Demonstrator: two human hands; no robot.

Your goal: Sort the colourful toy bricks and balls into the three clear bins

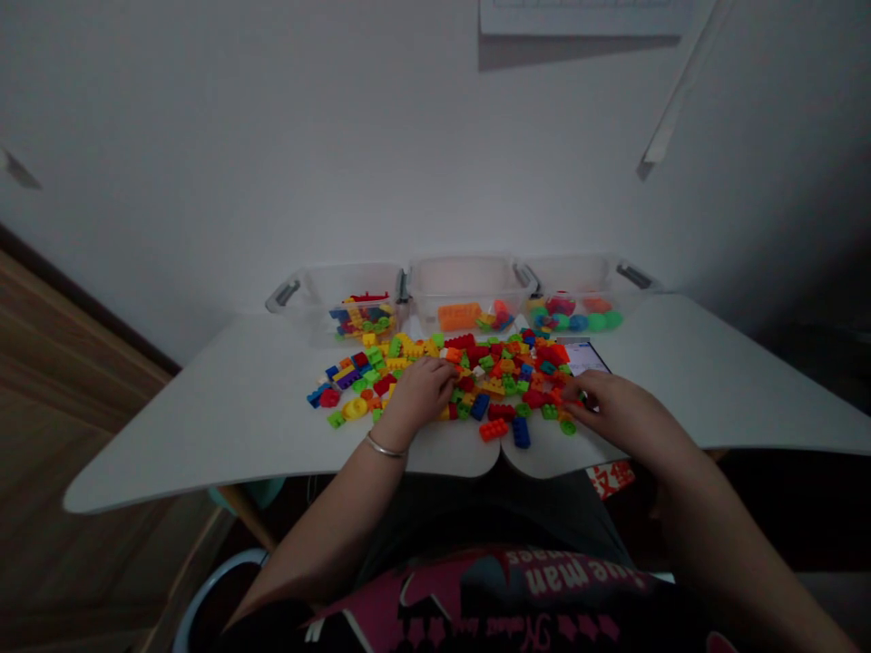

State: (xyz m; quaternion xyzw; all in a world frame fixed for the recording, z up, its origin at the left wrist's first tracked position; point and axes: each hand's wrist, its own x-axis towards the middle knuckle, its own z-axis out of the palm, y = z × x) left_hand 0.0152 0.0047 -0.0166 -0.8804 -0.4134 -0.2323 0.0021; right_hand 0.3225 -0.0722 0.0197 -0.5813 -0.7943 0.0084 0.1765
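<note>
A spread-out pile of toy building bricks (500, 363) in red, yellow, green, blue and orange covers the middle of the white table. My left hand (423, 390), with a bangle at the wrist, reaches over the pile's centre-left. Its fingers are bent down among the bricks, and what they hold, if anything, is hidden. At the pile's right edge, my right hand (609, 404) has its thumb and fingers drawn together beside red and orange bricks; anything between the tips is too small to name. An orange-red brick (494, 430) and a blue brick (521, 432) lie at the front edge.
Behind the pile stand three clear bins: the left bin (354, 277) with mixed bricks, the middle bin (463, 272) with orange pieces, and the right bin (578, 272) with round pieces. A phone (586, 356) lies behind my right hand. The white table (224, 408) has a front notch.
</note>
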